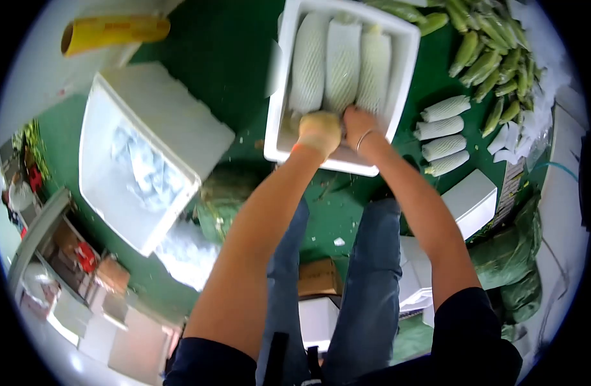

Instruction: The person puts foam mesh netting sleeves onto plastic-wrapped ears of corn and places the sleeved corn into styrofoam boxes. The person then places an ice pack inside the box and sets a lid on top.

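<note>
A white foam box (408,83) stands ahead of me, with three long bundles in white foam netting side by side in it: a left one (308,61), a middle one (342,64) and a right one (374,71). My left hand (320,132), in a pale yellowish glove, is curled inside the box near the lower end of the left and middle bundles. Close beside it, my right hand (361,128), bare with a bracelet at the wrist, is closed at the lower end of the middle and right bundles. Both hands' fingertips are hidden, and what they grip cannot be made out.
Several netted pieces (443,147) lie in a column on the green floor at right. Beyond them is a pile of long green vegetables (492,58). A large tilted foam box (160,116) stands at left, below a yellow roll (115,33). Green sacks (511,257) lie at right.
</note>
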Demonstrator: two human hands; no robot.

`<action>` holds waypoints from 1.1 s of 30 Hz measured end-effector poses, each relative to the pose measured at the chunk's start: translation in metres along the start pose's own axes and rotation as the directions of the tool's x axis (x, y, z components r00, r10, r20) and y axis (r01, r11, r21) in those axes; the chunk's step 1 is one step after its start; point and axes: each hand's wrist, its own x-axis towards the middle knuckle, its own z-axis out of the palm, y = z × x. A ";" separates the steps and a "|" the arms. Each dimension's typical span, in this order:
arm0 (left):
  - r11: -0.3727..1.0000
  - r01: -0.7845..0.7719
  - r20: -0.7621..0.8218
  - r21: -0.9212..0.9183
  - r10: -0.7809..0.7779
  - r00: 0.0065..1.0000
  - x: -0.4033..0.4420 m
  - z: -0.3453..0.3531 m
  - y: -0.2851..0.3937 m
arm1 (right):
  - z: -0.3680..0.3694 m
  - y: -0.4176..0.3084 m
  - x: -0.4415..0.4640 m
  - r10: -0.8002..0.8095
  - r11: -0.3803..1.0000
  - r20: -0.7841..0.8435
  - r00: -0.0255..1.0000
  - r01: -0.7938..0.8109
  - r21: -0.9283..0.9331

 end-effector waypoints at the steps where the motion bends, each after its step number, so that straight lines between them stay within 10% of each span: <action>1: 0.999 0.035 0.015 -0.031 -0.035 0.999 -0.002 0.007 0.002 | 0.008 0.003 -0.008 -0.051 0.999 -0.045 0.998 0.051 -0.014; 4: 0.985 -0.062 0.106 0.163 0.045 0.993 -0.012 -0.017 -0.017 | 0.007 0.019 -0.027 -0.371 0.928 -0.308 0.876 0.340 -0.151; 8: 0.962 -0.165 0.304 0.219 0.094 0.948 -0.066 -0.068 -0.022 | -0.010 -0.014 -0.058 -0.244 0.949 -0.226 0.943 0.185 -0.256; 10: 0.970 -0.235 -0.079 0.059 0.240 0.968 -0.107 -0.064 -0.026 | -0.022 -0.044 -0.082 -0.302 0.949 -0.162 0.939 0.279 -0.149; 12: 0.835 -0.509 -0.724 -0.210 0.216 0.655 -0.160 -0.070 -0.054 | -0.007 -0.050 -0.082 -0.445 0.864 -0.242 0.862 0.484 0.137; 13: 0.830 -0.414 -0.653 -0.374 0.081 0.753 -0.185 -0.091 -0.078 | 0.006 -0.049 -0.073 -0.311 0.873 -0.194 0.930 0.360 0.329; 16: 0.908 -0.090 -0.814 -0.409 -0.318 0.486 -0.226 -0.091 -0.216 | 0.051 -0.013 -0.008 -0.184 0.860 -0.034 0.982 0.177 0.479; 18: 0.816 0.320 -0.718 -0.481 -0.576 0.390 -0.222 -0.057 -0.341 | 0.021 -0.054 0.000 -0.104 0.994 -0.031 0.994 0.104 0.014; 20: 0.503 0.760 -0.411 -0.412 -0.847 0.337 -0.200 -0.037 -0.437 | 0.030 -0.051 0.005 -0.100 0.991 -0.138 0.985 0.087 -0.100; 23: 0.300 0.932 -0.080 -0.204 -0.954 0.290 -0.157 -0.003 -0.510 | 0.017 -0.071 -0.022 -0.011 0.935 -0.064 0.998 0.034 0.353; 26: 0.531 0.836 -0.364 -0.137 -0.812 0.456 -0.155 0.046 -0.567 | 0.018 -0.065 -0.076 0.032 0.849 -0.181 0.983 0.069 0.523; 28: 0.677 0.590 -0.368 -0.440 -0.735 0.569 -0.175 0.075 -0.614 | -0.008 -0.075 -0.113 0.058 0.881 -0.216 0.975 0.051 0.470; 29: 0.490 0.300 -0.267 -0.818 -0.787 0.556 -0.184 0.093 -0.627 | -0.015 -0.069 -0.135 0.137 0.843 -0.177 0.975 -0.021 0.538; 31: 0.344 0.100 -0.227 -0.934 -0.784 0.578 -0.212 0.022 -0.510 | -0.026 -0.056 -0.184 0.272 0.755 -0.100 0.957 -0.147 0.639; 32: 0.705 0.220 -0.457 -0.674 -0.632 0.626 -0.234 -0.010 -0.461 | -0.028 -0.057 -0.206 0.321 0.706 -0.056 0.945 -0.199 0.680; 33: 0.744 0.162 -0.499 -0.649 -0.576 0.647 -0.246 -0.035 -0.399 | -0.035 -0.059 -0.223 0.366 0.704 -0.035 0.930 -0.252 0.664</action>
